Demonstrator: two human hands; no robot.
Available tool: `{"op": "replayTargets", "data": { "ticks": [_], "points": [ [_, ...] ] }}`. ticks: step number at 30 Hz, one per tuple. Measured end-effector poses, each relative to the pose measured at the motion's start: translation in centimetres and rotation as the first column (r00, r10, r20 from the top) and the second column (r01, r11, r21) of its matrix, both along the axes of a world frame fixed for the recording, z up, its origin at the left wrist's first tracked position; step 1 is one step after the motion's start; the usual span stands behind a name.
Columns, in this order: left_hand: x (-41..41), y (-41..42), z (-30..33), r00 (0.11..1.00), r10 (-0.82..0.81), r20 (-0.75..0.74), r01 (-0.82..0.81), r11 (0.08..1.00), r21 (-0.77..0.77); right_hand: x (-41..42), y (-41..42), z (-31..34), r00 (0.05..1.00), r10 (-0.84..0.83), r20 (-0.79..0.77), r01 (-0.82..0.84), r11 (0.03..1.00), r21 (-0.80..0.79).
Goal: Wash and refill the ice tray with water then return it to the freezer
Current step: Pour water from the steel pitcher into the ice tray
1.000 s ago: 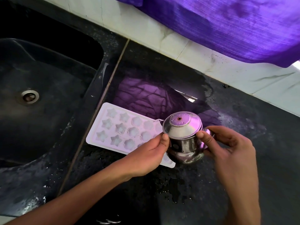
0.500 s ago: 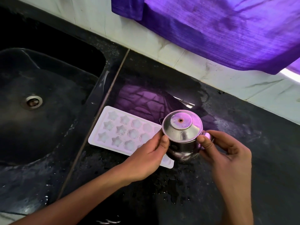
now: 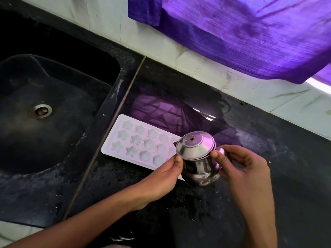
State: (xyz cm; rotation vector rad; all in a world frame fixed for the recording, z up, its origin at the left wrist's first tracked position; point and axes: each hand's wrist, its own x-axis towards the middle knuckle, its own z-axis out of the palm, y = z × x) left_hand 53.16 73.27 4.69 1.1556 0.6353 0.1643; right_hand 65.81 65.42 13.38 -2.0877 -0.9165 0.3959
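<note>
Sink (image 3: 59, 97) far left. Ice tray (image 3: 136, 140) flat on wet surface (image 3: 268, 158) beside it. Left hand (image 3: 159, 178) fingers clamped on steel jug (image 3: 198, 165); right hand (image 3: 245, 169) pinching its handle. Tip slowly, spout low over each mould.

i see a dark sink (image 3: 59, 122) on my left, with a round metal drain (image 3: 42, 110) in its floor. the black speckled surface (image 3: 286, 167) beside it is wet in patches and mirrors a purple glow. a pale tiled wall (image 3: 206, 67) runs along the back, and a purple cloth (image 3: 241, 33) hangs down over it at upper right.
</note>
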Motion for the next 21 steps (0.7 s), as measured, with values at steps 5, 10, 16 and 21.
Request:
{"op": "replayTargets", "data": {
  "ticks": [5, 10, 16, 21],
  "points": [
    [0.11, -0.04, -0.29, 1.0, -0.002, -0.008, 0.002, 1.0, -0.018, 0.04, 0.07, 0.16, 1.0, 0.004, 0.005, -0.004, 1.0, -0.004],
    [0.17, -0.01, -0.08, 1.0, -0.01, -0.027, 0.01, 1.0, -0.015, -0.04, -0.02, 0.16, 1.0, -0.003, 0.007, 0.003, 1.0, 0.0],
    [0.09, -0.01, 0.15, 0.999, -0.009, -0.032, 0.009, 1.0, -0.02, -0.02, -0.13, 0.16, 1.0, -0.004, 0.006, 0.004, 1.0, 0.007],
    [0.06, -0.16, 0.36, 1.0, -0.012, -0.027, 0.012, 1.0, -0.015, -0.01, -0.24, 0.32, 1.0, 0.012, 0.012, -0.012, 1.0, 0.015]
  ]
}}
